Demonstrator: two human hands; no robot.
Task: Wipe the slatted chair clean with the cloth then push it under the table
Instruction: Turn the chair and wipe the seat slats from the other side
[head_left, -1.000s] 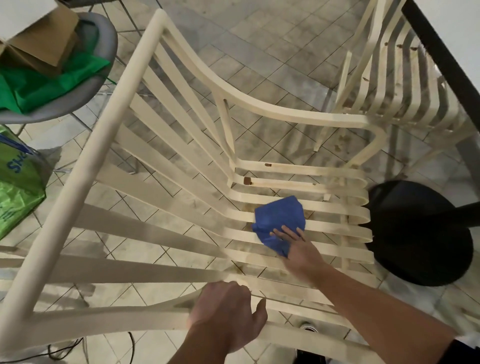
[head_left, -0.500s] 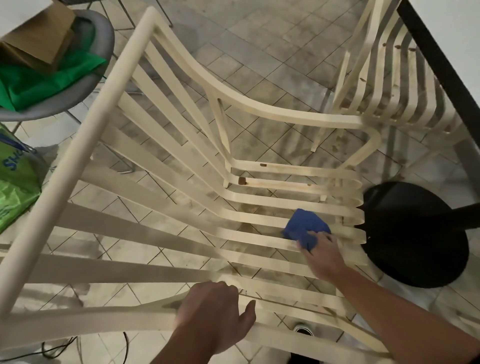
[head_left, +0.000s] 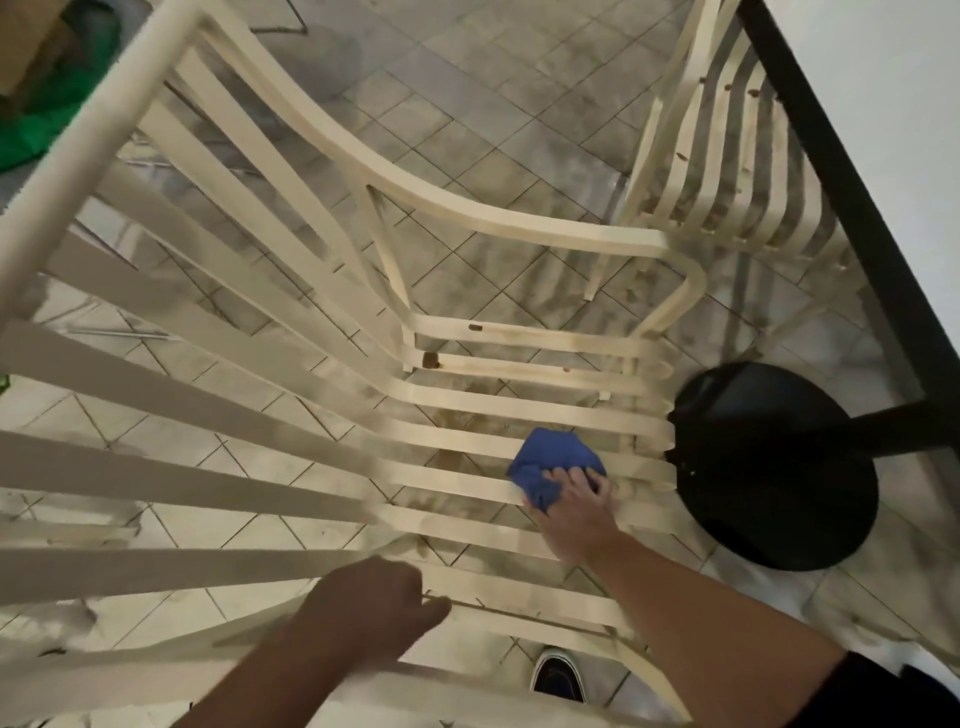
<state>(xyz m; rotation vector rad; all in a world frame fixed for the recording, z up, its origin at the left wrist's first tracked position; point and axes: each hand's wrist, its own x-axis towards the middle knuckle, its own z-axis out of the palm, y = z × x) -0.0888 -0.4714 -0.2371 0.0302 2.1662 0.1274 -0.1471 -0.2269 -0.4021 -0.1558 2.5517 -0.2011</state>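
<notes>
Head view.

A: Where is the chair (head_left: 519, 223), and who has the cloth (head_left: 550, 460)?

B: The chair stands left of the table (head_left: 883, 104), not under it, its front edge near the black table base (head_left: 769, 467). The right hand (head_left: 576, 512) clutches the bunched blue cloth against a seat slat on the right side. The left hand (head_left: 363, 608) is clenched round the near armrest, steadying it.

A: What could go wrong?

B: The cloth is a small wad and the gaps are wide, so it could slip between slats to the floor. The brown spot (head_left: 430, 359) on a far slat looks dried, and a light pass may skip it. When the chair is pushed in, its legs may knock the base or the second chair (head_left: 727, 156) at the far right.

A: And the near hand?

B: If it lets go, hard rubbing may skid the chair on the tiles.
</notes>
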